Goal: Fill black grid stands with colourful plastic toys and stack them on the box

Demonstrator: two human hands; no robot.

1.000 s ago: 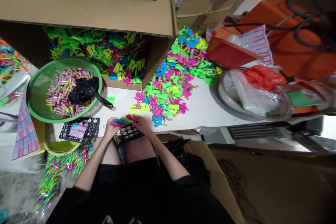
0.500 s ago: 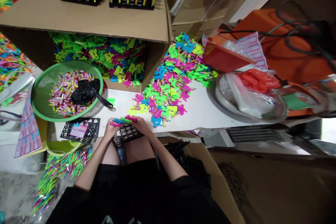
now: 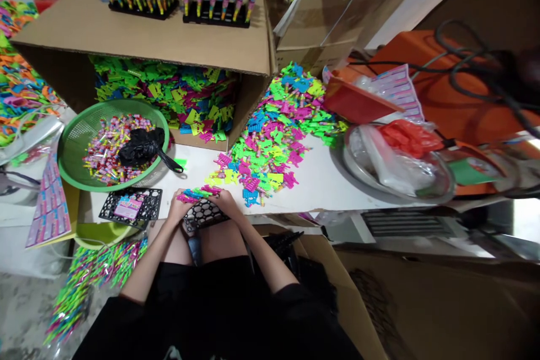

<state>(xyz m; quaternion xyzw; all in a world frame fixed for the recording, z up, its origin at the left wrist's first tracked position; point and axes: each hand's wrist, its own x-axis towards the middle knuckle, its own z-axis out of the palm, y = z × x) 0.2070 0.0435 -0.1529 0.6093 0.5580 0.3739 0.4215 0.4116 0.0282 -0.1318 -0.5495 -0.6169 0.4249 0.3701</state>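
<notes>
Big cardboard box (image 3: 139,45), mouth facing lap (image 3: 219,239), prob so plastic pieces (image 3: 169,93) inside are reachable. Colourful pile (image 3: 270,140) just outside box, handy too I guess. Black lattice rack (image 3: 205,215) over lap. Left hand (image 3: 177,209), right hand (image 3: 225,201) both closed on bright plastic row (image 3: 198,194), one per end, likely for steadiness; row sits between them, above rack.

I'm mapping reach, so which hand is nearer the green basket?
Left. The left hand is right of the green basket, toward the body; the right hand is farther right.
</notes>
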